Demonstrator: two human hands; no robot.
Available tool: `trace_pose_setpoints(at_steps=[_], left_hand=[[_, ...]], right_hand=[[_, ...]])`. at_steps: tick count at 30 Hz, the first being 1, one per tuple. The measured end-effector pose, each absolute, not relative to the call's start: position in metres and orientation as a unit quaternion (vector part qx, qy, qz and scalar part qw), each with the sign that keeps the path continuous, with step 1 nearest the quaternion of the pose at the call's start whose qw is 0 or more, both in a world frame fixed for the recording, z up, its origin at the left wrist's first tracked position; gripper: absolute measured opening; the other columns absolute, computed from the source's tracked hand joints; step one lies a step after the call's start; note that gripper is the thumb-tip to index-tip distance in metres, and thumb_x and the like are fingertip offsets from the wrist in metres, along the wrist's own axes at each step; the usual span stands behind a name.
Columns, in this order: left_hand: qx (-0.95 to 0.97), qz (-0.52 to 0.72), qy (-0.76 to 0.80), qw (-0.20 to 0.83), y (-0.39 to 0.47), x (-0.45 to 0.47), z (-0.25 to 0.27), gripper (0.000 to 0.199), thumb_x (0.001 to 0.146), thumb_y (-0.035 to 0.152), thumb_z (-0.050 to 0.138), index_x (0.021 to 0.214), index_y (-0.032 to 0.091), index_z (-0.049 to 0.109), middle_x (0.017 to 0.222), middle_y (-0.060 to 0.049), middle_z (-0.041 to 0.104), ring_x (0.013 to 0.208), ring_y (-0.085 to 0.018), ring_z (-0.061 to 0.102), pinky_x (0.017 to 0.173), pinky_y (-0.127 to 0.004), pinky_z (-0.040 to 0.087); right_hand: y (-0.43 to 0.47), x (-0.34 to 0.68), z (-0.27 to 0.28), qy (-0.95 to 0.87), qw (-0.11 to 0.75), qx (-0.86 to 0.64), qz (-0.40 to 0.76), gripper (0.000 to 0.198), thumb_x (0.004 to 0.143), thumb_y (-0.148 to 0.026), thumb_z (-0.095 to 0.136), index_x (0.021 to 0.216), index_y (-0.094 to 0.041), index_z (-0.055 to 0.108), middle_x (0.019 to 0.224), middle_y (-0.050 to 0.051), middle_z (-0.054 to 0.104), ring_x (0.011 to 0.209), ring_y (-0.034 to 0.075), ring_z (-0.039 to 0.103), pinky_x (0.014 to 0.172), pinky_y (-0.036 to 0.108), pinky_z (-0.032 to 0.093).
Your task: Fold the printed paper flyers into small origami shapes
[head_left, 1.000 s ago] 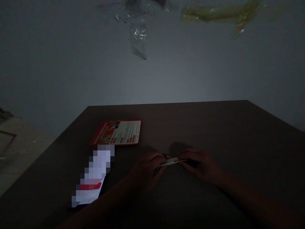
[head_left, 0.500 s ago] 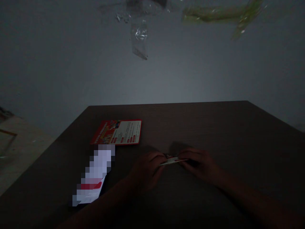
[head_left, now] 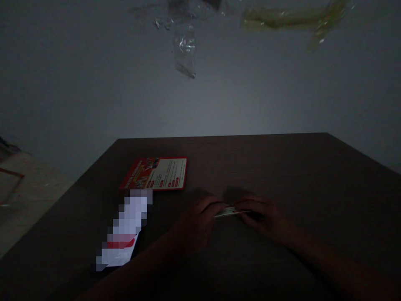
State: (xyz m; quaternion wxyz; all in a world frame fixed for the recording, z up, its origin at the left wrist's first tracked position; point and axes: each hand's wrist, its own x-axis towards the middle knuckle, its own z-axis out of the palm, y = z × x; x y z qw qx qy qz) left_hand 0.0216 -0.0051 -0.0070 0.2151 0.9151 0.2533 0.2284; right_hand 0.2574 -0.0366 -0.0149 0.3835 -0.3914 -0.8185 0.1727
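Low over the table, a thin printed card or folded sheet, white with red marks, spans the gap between my two hands and is seen nearly edge-on. My left hand has its fingers closed on the near-left end, hiding that part. The other end is pinched by my right hand, thumb below and fingers above. Dim light hides the fingertips and any finer print. Beyond my left hand lies a flat red-and-white printed card with text and pictures.
A phone with a bright, partly pixelated screen lies left of my left forearm. The dark wooden table reaches back to a grey wall with clear tape and yellowish tape. Pale floor shows at left.
My left hand has shifted slightly right along the card and now covers more of its left end. My right hand stays almost still. The view has moved a little.
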Motion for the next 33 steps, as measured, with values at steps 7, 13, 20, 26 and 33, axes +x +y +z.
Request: trace_pose_setpoints(at_steps=[7,13,20,26,33], left_hand=[[0.851,0.330,0.381,0.151,-0.001,0.021,-0.016,0.055,0.085,0.018,0.055,0.135,0.018,0.032,0.134,-0.013,0.041,0.123,-0.026,0.043,0.101,-0.043,0.042],[0.833,0.326,0.424,0.143,0.001,0.020,-0.022,0.022,0.083,0.021,0.060,0.104,0.018,0.053,0.090,-0.005,0.061,0.080,-0.019,0.061,0.070,-0.034,0.053],[0.848,0.349,0.376,0.132,0.003,0.019,-0.019,0.009,0.084,0.013,0.056,0.092,0.017,0.057,0.088,-0.004,0.061,0.081,-0.016,0.061,0.071,-0.030,0.052],[0.850,0.368,0.359,0.116,0.003,0.018,-0.023,0.021,0.084,0.012,0.057,0.103,0.019,0.054,0.093,-0.004,0.063,0.085,-0.017,0.063,0.076,-0.031,0.053],[0.823,0.393,0.398,0.096,0.004,0.017,-0.027,0.035,0.080,0.015,0.063,0.112,0.021,0.050,0.108,-0.007,0.057,0.094,-0.020,0.061,0.080,-0.035,0.053]], right_hand=[[-0.037,0.259,-0.018,-0.797,0.431,-0.403,0.130,0.017,0.082,-0.013,0.059,0.097,-0.018,0.066,0.088,0.008,0.069,0.077,0.017,0.067,0.065,0.028,0.056],[-0.037,0.259,-0.018,-0.788,0.441,-0.413,0.114,0.015,0.082,-0.014,0.060,0.094,-0.018,0.067,0.087,0.008,0.070,0.077,0.016,0.067,0.065,0.027,0.057],[-0.037,0.257,-0.016,-0.788,0.438,-0.414,0.125,0.016,0.083,-0.014,0.058,0.095,-0.019,0.067,0.087,0.008,0.070,0.076,0.017,0.067,0.064,0.028,0.057],[-0.037,0.257,-0.014,-0.793,0.429,-0.416,0.122,0.015,0.083,-0.014,0.058,0.094,-0.019,0.067,0.087,0.009,0.070,0.076,0.017,0.067,0.065,0.027,0.057],[-0.037,0.259,-0.017,-0.788,0.433,-0.423,0.116,0.016,0.083,-0.015,0.057,0.094,-0.019,0.067,0.087,0.008,0.070,0.078,0.018,0.067,0.065,0.029,0.057]])
